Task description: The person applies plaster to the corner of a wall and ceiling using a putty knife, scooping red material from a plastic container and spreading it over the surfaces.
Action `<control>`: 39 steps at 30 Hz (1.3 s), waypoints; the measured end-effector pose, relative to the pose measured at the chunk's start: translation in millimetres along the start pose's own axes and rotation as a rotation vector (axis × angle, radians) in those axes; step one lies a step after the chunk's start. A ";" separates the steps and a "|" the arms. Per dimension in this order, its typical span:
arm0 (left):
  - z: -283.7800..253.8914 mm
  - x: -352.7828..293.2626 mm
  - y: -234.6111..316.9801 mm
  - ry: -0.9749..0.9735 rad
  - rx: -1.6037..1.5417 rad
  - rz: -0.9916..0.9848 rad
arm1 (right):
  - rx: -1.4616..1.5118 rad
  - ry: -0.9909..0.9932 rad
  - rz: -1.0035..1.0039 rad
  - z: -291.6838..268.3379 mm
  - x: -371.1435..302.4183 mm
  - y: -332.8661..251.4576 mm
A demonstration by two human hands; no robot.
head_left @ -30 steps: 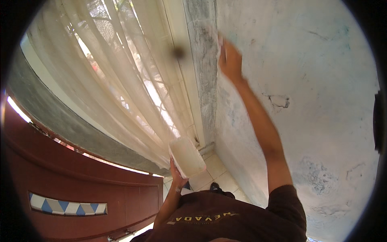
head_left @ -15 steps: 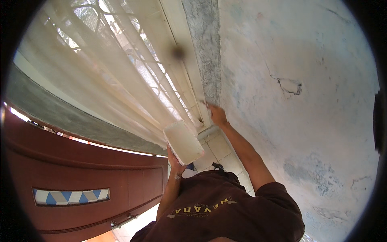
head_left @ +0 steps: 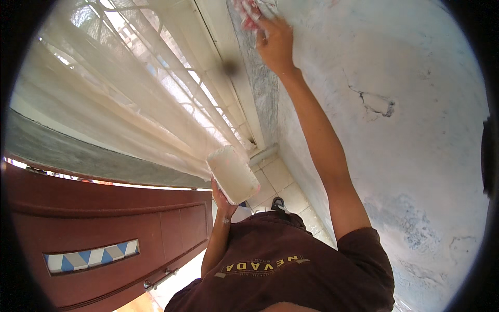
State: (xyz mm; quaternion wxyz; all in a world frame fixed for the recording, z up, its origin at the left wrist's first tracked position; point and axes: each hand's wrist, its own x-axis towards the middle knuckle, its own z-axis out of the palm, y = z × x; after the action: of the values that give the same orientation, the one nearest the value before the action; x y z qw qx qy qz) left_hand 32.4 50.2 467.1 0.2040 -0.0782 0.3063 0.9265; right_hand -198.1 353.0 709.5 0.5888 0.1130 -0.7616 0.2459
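My left hand [head_left: 223,204] grips a white rectangular tub [head_left: 233,175] from its near left side. The tub is tilted, and its pale inside faces up. High on the right, my right hand [head_left: 275,44] is closed on a small red-and-white thing [head_left: 249,14], too blurred to name. That thing lies against or close to the top of the grey, rough strip [head_left: 264,86] between the window frame and the white wall [head_left: 374,151]. My right arm stretches up along the wall.
Sheer cream curtains [head_left: 119,114] hang before a grilled window at the left. A red-brown door [head_left: 104,218] with a tiled inset stands at the lower left. The wall bears a cracked patch [head_left: 379,106]. Floor tiles [head_left: 278,174] show below the wall.
My right hand has swung up the grey strip, from near its lower end to its top, where the red-and-white thing shows. My left hand and the tub have shifted slightly up and left.
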 end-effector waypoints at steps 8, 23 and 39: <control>-1.5 -7.5 1.9 0.086 -0.062 -0.048 | 0.077 -0.559 0.601 22.8 -347.7 17.7; -8.2 -0.1 19.9 -0.046 0.063 -0.070 | -0.051 0.018 0.093 25.7 -109.1 16.5; -76.6 14.7 55.8 0.176 0.370 -0.333 | 0.059 -0.257 1.313 -67.7 -470.2 -59.5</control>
State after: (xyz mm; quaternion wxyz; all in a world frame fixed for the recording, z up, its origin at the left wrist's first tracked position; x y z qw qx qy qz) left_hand -3.2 -31.6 431.8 0.3372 -0.1694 0.4700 0.7979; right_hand 18.6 281.3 288.6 0.2180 -0.3294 -0.7293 0.5586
